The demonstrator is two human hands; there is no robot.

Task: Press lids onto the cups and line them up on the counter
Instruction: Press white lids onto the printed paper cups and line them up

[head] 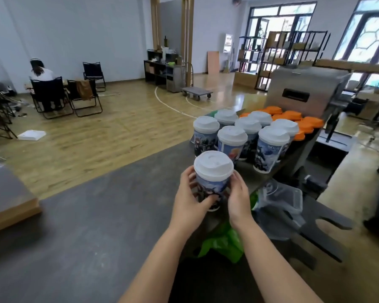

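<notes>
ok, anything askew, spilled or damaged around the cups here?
Nothing spilled or damaged. The lidded cups stand upright in a cluster, lids seated. The held cup, between left hand and right hand, also sits level. Only clutter: a crumpled green bag and clear plastic containers beside the counter edge.

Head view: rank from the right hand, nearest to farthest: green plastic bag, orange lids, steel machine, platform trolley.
From the right hand, which holds the lidded cup:
1. Green plastic bag, just below the wrist.
2. Orange lids, behind the row of cups, right.
3. Steel machine, right behind the lids.
4. Platform trolley, out on the wooden floor.
</notes>
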